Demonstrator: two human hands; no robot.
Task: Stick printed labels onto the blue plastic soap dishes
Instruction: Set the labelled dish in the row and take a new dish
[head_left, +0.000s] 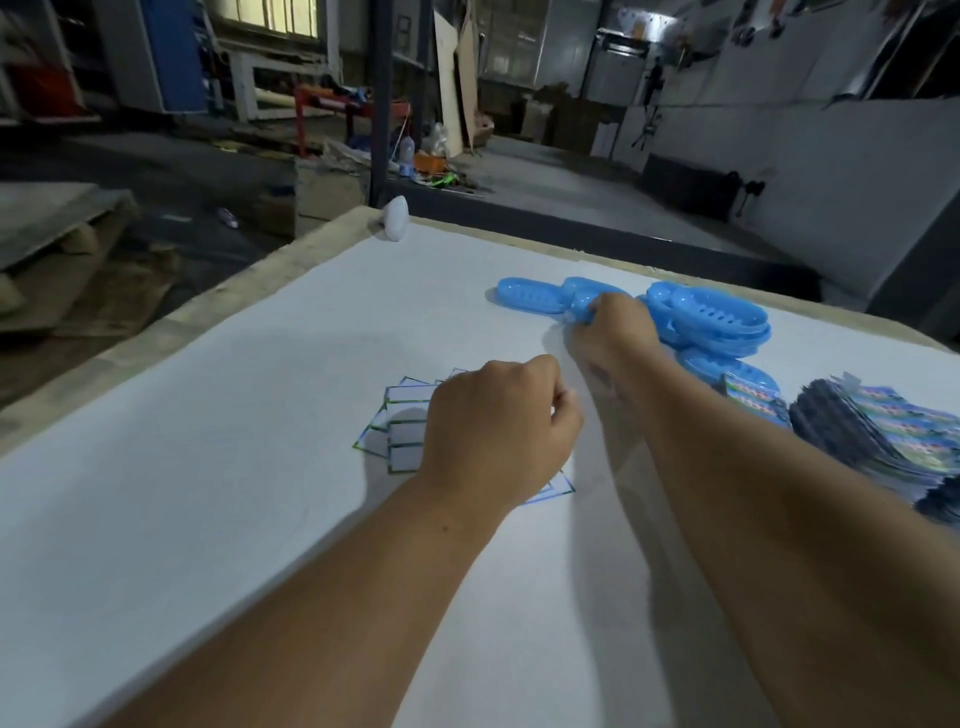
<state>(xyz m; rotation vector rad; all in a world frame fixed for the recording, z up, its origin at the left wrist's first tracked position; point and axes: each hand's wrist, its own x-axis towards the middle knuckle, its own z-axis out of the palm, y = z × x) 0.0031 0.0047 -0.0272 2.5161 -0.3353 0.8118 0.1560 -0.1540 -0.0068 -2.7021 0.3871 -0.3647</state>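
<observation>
Several blue plastic soap dishes lie at the far right of the white table (208, 467): a single dish (527, 295), a stacked pile (717, 317), and one dish with a printed label on it (748, 387). My right hand (610, 327) reaches forward and grips a blue soap dish (582, 299) at its near edge. My left hand (493, 431) hovers with curled fingers over a scatter of white backing sheets with green borders (400, 426); whether it holds anything is hidden. A thick stack of printed labels (883, 436) lies at the right edge.
A white egg-shaped object (396, 218) stands at the table's far corner. Beyond the table are a workshop floor, a wooden pallet (62, 228) at left, a dark post (382, 98) and clutter on the floor.
</observation>
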